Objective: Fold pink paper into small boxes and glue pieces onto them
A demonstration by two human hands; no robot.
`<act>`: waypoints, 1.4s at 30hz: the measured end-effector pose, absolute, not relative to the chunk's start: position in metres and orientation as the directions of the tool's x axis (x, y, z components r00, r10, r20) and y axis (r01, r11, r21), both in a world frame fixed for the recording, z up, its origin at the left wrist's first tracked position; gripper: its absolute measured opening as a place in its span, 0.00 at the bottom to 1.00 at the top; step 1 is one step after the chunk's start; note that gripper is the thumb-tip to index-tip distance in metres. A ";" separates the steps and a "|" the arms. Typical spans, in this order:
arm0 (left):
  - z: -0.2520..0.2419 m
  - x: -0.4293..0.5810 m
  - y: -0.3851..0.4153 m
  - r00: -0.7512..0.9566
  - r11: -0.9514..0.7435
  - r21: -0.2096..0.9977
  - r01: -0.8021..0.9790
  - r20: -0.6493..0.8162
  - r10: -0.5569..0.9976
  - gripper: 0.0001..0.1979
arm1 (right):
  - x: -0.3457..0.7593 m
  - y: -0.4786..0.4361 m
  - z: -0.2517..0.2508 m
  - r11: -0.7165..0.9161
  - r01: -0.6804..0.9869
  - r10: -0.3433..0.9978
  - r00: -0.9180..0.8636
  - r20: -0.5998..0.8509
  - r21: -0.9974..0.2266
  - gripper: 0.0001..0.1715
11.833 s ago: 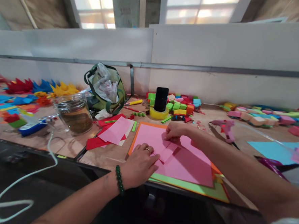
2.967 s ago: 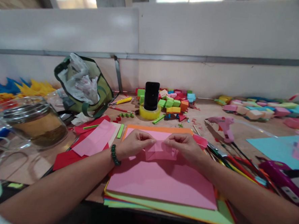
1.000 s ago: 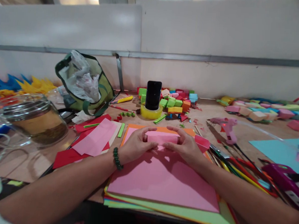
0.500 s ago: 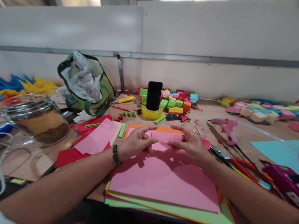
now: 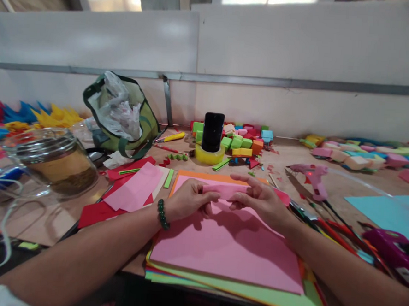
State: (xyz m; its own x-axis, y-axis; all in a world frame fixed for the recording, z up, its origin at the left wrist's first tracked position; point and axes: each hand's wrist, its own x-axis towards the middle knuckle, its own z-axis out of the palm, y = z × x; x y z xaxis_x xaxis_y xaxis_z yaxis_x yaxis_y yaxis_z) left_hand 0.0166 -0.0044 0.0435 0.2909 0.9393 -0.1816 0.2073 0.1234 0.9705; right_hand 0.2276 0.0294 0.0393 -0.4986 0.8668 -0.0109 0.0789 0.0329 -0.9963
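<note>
Both hands hold one small folded pink paper piece (image 5: 225, 190) a little above a stack of coloured sheets, whose top sheet is pink (image 5: 229, 247). My left hand (image 5: 190, 200), with a green bead bracelet at the wrist, pinches the piece's left end. My right hand (image 5: 261, 200) pinches its right end, fingers curled over the top edge. The piece looks like a narrow flat strip seen nearly edge-on.
A black phone (image 5: 213, 132) stands in a yellow tape roll, with coloured paper boxes (image 5: 244, 142) behind. A pink glue gun (image 5: 312, 177) and pencils lie right. A glass jar (image 5: 53, 161), a green bag (image 5: 122, 112) and loose pink and red sheets (image 5: 133, 192) lie left.
The folded pink piece has been tipped flatter and now looks thinner between my hands. Earlier it lay on the top sheet while I creased it; now it is lifted.
</note>
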 end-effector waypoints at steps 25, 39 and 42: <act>0.038 0.015 -0.005 0.361 -0.246 0.937 0.247 0.147 0.921 0.17 | 0.226 0.026 0.045 -0.312 0.044 0.771 -0.571 -0.280 -0.949 0.11; 0.038 0.020 -0.004 0.241 0.032 0.997 0.063 -0.046 0.969 0.16 | 0.214 0.018 0.028 0.149 0.111 0.916 -0.390 0.095 -0.983 0.36; 0.035 0.021 -0.003 0.263 0.141 0.985 -0.098 -0.111 0.958 0.17 | 0.214 0.015 0.024 0.274 0.130 0.901 -0.381 0.207 -0.953 0.41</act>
State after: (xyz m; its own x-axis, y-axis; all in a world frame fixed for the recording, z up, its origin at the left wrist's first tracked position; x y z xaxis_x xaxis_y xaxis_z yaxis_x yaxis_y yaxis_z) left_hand 0.0207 -0.0034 0.0354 0.2634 0.9583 -0.1109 -0.0979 0.1409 0.9852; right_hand 0.2138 0.0154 0.0244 -0.3811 0.9010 0.2074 0.1297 0.2742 -0.9529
